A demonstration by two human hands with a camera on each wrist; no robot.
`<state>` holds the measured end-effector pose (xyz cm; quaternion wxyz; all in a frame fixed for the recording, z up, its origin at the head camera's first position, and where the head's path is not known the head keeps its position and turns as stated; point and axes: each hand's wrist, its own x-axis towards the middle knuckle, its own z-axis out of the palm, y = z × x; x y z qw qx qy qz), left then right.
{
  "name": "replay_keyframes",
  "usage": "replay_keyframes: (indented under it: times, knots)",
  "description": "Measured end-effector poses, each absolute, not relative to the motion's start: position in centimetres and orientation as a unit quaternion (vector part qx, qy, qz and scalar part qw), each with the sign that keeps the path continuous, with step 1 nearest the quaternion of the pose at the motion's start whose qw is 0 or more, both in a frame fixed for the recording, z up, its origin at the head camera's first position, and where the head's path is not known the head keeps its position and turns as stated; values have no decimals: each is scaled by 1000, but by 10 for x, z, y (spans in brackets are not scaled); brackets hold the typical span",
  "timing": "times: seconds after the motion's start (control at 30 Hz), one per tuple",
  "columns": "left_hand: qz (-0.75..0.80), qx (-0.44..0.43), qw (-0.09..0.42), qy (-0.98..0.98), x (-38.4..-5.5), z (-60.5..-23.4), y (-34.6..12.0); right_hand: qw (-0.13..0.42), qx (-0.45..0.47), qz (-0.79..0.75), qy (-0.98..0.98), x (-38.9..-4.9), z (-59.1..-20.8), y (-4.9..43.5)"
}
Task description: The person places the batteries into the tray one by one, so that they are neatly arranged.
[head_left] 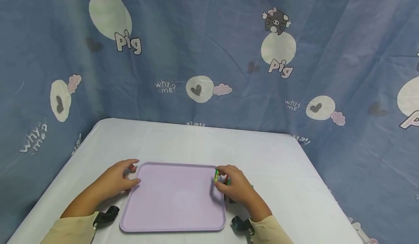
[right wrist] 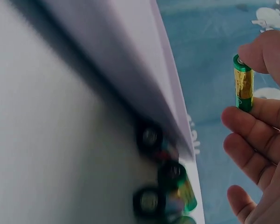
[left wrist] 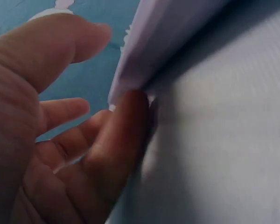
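Observation:
My right hand pinches a green and gold battery end to end between thumb and a fingertip, its other fingers loosely bent. In the head view this battery overlaps the right rim of a lilac tray. Several more batteries stand or lie on the table beside the tray's right side, partly hidden under my right hand in the head view. At the tray's left edge is my left hand, thumb and fingers apart and nothing gripped. One finger meets the tray's edge in the left wrist view.
The tray lies flat on a table with a white cover. Behind and around it hangs a blue printed curtain. Dark wrist cameras are strapped over both beige sleeves, near the tray's front corners.

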<state>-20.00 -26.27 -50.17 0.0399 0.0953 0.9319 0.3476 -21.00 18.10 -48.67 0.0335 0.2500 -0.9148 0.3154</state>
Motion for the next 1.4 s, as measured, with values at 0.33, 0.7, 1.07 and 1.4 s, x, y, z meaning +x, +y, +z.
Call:
replay_keyframes:
  times: [0.33, 0.7, 1.07, 1.4]
  knots:
    - [340, 124, 40, 931, -194, -497, -259, 27, 277, 312, -909, -212, -484, 154]
    - [323, 107, 49, 939, -197, -502, -260, 13, 318, 319, -893, -213, -482, 126]
    - [342, 114, 49, 931, -195, -500, -262, 30, 358, 292, -886, -215, -476, 95]
    - [341, 116, 54, 931, -194, -500, -263, -4, 364, 302, -881, -214, -474, 69]
